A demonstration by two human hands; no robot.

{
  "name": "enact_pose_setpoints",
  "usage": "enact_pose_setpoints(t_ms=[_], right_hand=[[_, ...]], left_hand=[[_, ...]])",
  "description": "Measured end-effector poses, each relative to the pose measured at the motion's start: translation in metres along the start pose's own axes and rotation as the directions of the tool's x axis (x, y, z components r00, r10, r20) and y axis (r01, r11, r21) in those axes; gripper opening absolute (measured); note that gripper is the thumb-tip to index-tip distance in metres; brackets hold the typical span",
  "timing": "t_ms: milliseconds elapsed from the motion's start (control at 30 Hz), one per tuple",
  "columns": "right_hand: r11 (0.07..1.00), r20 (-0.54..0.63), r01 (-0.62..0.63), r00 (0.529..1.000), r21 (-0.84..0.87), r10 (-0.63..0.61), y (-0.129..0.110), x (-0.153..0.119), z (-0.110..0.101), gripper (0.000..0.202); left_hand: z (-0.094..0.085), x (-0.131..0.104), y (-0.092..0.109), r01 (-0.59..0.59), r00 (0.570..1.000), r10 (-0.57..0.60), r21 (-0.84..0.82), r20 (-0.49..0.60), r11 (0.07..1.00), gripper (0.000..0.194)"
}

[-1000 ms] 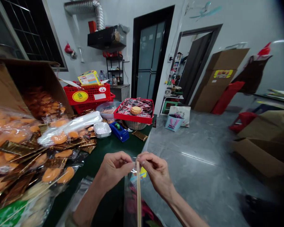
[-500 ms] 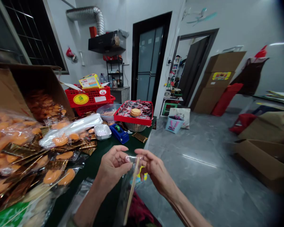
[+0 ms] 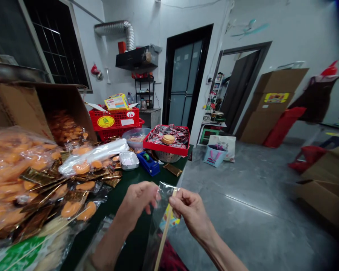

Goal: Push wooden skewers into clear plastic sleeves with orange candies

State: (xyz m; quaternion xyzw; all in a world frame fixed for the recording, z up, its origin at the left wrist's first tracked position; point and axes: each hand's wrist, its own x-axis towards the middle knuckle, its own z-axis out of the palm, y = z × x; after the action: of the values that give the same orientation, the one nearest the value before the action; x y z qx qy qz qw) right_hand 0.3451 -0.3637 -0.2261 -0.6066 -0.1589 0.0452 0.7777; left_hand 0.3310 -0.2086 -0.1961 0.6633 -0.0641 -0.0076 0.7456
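A long clear plastic bag (image 3: 155, 235) with a thin wooden stick (image 3: 165, 229) inside hangs at the lower middle. My right hand (image 3: 188, 207) pinches the bag's top right edge beside the stick's upper end. Just left of the bag's mouth is my left hand (image 3: 141, 199), its fingers curled and blurred; whether it touches the bag is unclear. More clear bags (image 3: 101, 233) lie on the dark green table (image 3: 131, 180) under my left forearm. Beyond my hands sit a blue tape dispenser (image 3: 148, 163), a foil tray (image 3: 129, 160) and a gold packet (image 3: 173, 169).
Bagged orange pieces (image 3: 14, 162) and gold packets cover the table's left, before a cardboard box (image 3: 25, 109). Behind stand a red basket (image 3: 115, 120) and a red tray (image 3: 167, 148) of small packets with a biscuit (image 3: 168, 139). An open carton (image 3: 324, 199) lies right.
The view has shifted, so the room appears further right. My left hand has come away from the bag's top edge. My right fingers have closed on the bag by the stick.
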Motion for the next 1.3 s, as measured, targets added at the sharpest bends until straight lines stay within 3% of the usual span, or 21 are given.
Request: enact_pose_setpoints(t_ms=[67, 167, 267, 333, 400, 500, 633, 800, 1000, 1100, 1133, 1200, 1267, 1300], right_hand=[[1.000, 0.026, -0.016, 1.000, 0.012, 0.015, 0.001, 0.002, 0.004, 0.039], [0.991, 0.030, -0.039, 0.999, 0.132, 0.036, 0.002, 0.007, 0.006, 0.038], [0.990, -0.201, 0.033, 0.980, 0.137, -0.005, -0.001, 0.008, 0.004, 0.035], [0.994, -0.374, 0.107, 0.921, -0.017, -0.106, -0.004, 0.005, 0.003, 0.034], [0.972, -0.410, 0.141, 0.888, -0.187, -0.208, -0.009, -0.001, 0.006, 0.031], [0.954, -0.330, 0.122, 0.920, -0.274, -0.212, -0.014, -0.007, 0.015, 0.032], [0.987, -0.239, 0.003, 0.970, -0.163, -0.042, -0.017, -0.002, 0.022, 0.043], [0.985, 0.001, -0.103, 0.995, -0.140, 0.104, -0.017, 0.007, 0.013, 0.045], [0.942, 0.275, -0.009, 0.955, -0.336, 0.107, -0.044, 0.032, 0.008, 0.048], [0.897, 0.269, 0.183, 0.960, -0.402, -0.075, -0.074, 0.067, 0.009, 0.042], [0.862, 0.248, 0.288, 0.948, -0.416, -0.197, -0.083, 0.084, 0.012, 0.038], [0.712, 0.230, 0.498, 0.865, -0.494, -0.445, -0.093, 0.124, 0.021, 0.030], [0.404, 0.325, 0.599, 0.758, -0.692, -0.566, -0.091, 0.171, 0.037, 0.026], [0.201, 0.413, 0.592, 0.730, -0.781, -0.545, -0.085, 0.195, 0.045, 0.026]], left_hand=[[0.003, -0.002, -0.003, -0.015, 1.000, 0.012, 0.115, 0.029, 0.993, 0.038], [0.007, -0.002, -0.004, -0.006, 0.997, 0.016, 0.126, -0.077, 0.992, 0.029], [0.007, -0.002, -0.002, -0.037, 0.979, 0.058, 0.112, -0.197, 0.993, 0.026], [0.007, -0.001, 0.000, -0.055, 0.963, 0.089, 0.140, -0.252, 0.989, 0.027], [0.008, -0.002, 0.001, -0.061, 0.955, 0.111, 0.185, -0.275, 0.981, 0.025], [0.011, -0.003, 0.000, -0.088, 0.956, 0.146, 0.228, -0.256, 0.970, 0.026], [0.012, -0.004, -0.001, -0.098, 0.980, 0.136, 0.239, -0.145, 0.966, 0.028], [0.009, -0.006, -0.003, -0.087, 0.992, 0.106, 0.252, -0.065, 0.964, 0.031], [-0.011, -0.001, 0.000, -0.112, 0.989, 0.137, 0.330, -0.056, 0.937, 0.035], [-0.035, 0.001, 0.010, -0.151, 0.946, 0.233, 0.329, -0.225, 0.932, 0.034], [-0.044, 0.000, 0.014, -0.167, 0.912, 0.274, 0.336, -0.305, 0.927, 0.032], [-0.063, -0.002, 0.021, -0.190, 0.820, 0.356, 0.373, -0.449, 0.908, 0.029], [-0.082, -0.006, 0.024, -0.184, 0.715, 0.431, 0.446, -0.551, 0.876, 0.026], [-0.091, -0.008, 0.024, -0.167, 0.654, 0.467, 0.488, -0.595, 0.857, 0.025]])
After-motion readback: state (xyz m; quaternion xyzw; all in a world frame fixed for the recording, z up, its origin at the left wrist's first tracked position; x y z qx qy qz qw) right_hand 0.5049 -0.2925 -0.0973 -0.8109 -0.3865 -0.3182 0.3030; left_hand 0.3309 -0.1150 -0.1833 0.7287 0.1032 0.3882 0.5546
